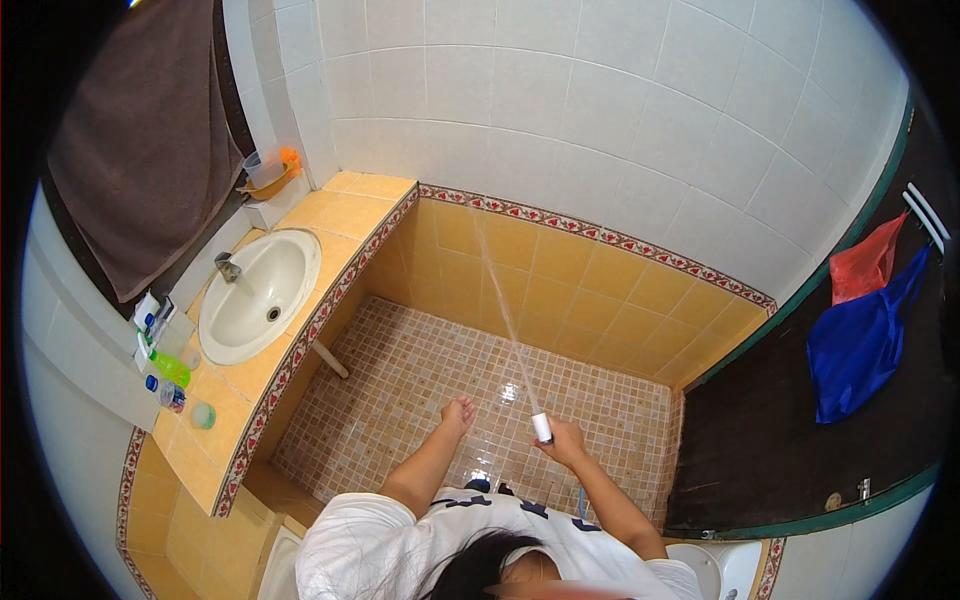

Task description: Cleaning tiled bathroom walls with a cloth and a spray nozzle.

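My right hand is closed around the handle of a white handheld sprayer. A thin jet of water leaves it and reaches up toward the border of the yellow-tiled lower wall. To its left, my left hand hangs in the air over the mosaic-tiled floor, its fingers curled and nothing visible in them. The floor shines wet between and below my hands. Part of a blue hose shows beside my right forearm.
A yellow-tiled counter with an oval sink runs along the left. Several bottles, including a green one, stand near its edge. A pipe juts out below. On the right, blue and red bags hang from a dark door.
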